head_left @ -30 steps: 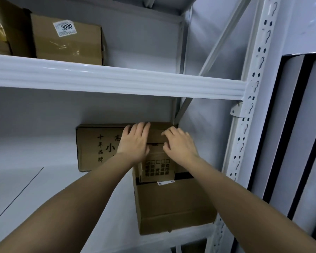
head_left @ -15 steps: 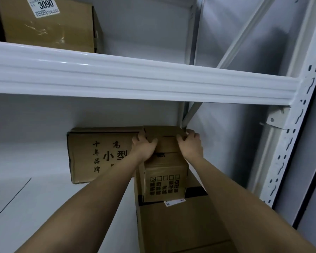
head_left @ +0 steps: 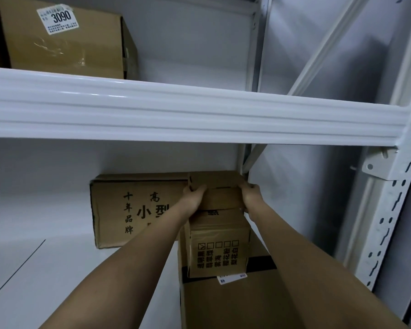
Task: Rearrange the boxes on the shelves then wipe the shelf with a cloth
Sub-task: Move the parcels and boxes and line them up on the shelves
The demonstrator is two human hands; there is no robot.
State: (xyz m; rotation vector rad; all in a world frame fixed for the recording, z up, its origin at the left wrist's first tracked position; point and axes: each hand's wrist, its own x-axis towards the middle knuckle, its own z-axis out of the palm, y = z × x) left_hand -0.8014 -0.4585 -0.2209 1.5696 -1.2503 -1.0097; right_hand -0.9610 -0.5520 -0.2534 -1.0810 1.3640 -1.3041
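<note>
— Two hands on one carton, inspector?

— Correct. The left hand point(head_left: 195, 194) and the right hand point(head_left: 249, 195) grip the small box point(head_left: 220, 198) from opposite sides, fingers curled round its upper edges. It is the topmost of the stack in the right rear corner of the lower shelf point(head_left: 45, 269).

— What lies beneath it?

— A printed box point(head_left: 220, 248) with a row of check squares and upside-down characters on its front face. That one stands on a large box point(head_left: 226, 302) at the front of the shelf, with a white label point(head_left: 231, 277) and a black band across its top.

— Anything beside the stack?

— A wide box point(head_left: 138, 210) with large black characters, set against the back wall just left of the stack — the left forearm crosses its right end. Whether it touches the stack, I cannot tell.

— And above?

— An upper shelf point(head_left: 199, 115), white, its front beam running across the whole view. On it, at the left, a labelled box point(head_left: 64, 41) bearing a sticker point(head_left: 58, 17) reading 3090. A perforated upright point(head_left: 394, 210) carries the beam at the right; a diagonal brace point(head_left: 328, 46) runs behind it.
</note>
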